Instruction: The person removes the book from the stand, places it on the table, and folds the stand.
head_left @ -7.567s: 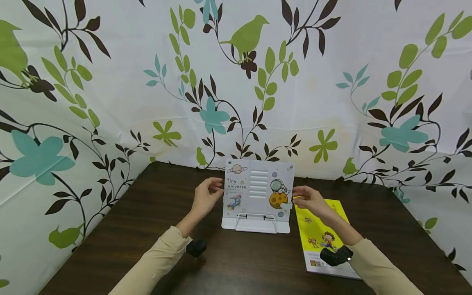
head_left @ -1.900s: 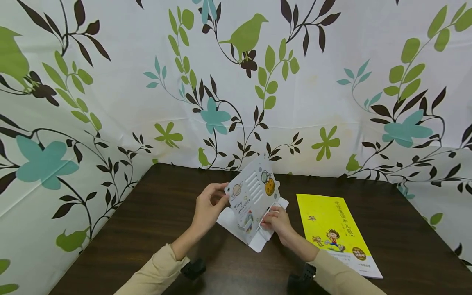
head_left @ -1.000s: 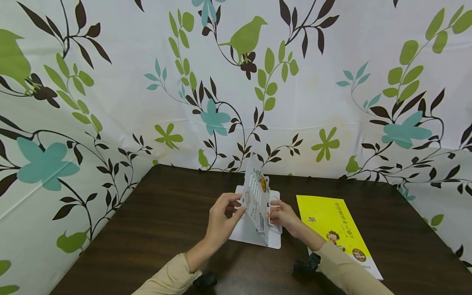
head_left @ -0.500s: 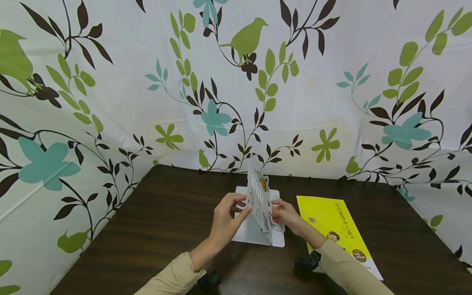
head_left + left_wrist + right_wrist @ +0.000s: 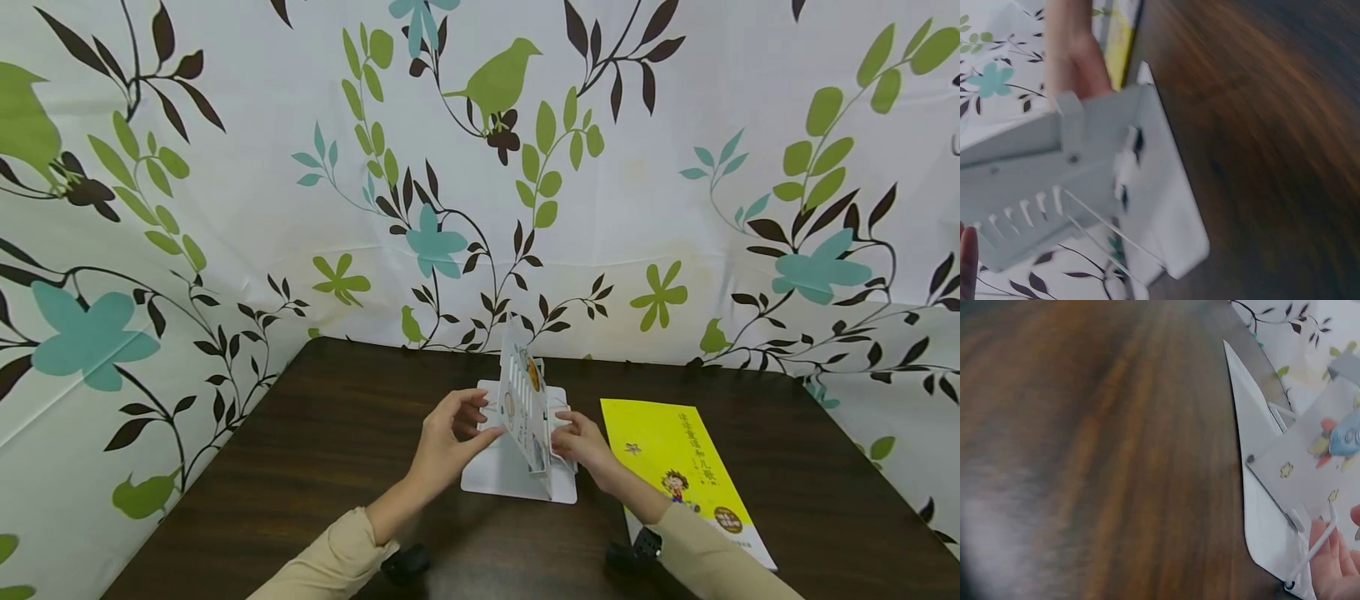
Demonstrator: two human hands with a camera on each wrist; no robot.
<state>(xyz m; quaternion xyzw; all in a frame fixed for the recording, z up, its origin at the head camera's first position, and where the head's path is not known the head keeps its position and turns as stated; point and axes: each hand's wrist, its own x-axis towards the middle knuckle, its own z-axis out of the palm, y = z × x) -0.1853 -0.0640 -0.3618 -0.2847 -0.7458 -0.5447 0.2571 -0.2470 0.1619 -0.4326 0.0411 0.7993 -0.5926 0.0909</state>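
A white book stand [image 5: 519, 412] with space drawings stands on the dark table, its printed panel turned edge-on and facing right. My left hand [image 5: 446, 442] is at the panel's left edge, thumb and fingers spread with a gap between them. In the left wrist view its fingertips [image 5: 967, 259] appear just off the panel's slotted back, where a thin wire prop [image 5: 1113, 228] runs down to the base [image 5: 1166, 206]. My right hand [image 5: 585, 446] is at the lower front; its bent fingers hold the stand by the white wire page holder [image 5: 1319, 550].
A yellow book [image 5: 660, 442] with a cartoon child on its cover lies flat to the right, partly under the right forearm. Behind the table [image 5: 337, 433] hangs a white cloth [image 5: 600, 208] with leaves and birds.
The stand has turned from facing me to facing right. Over the last half second the left hand has shifted slightly left, off the panel's edge. The right hand has stayed at the lower front.
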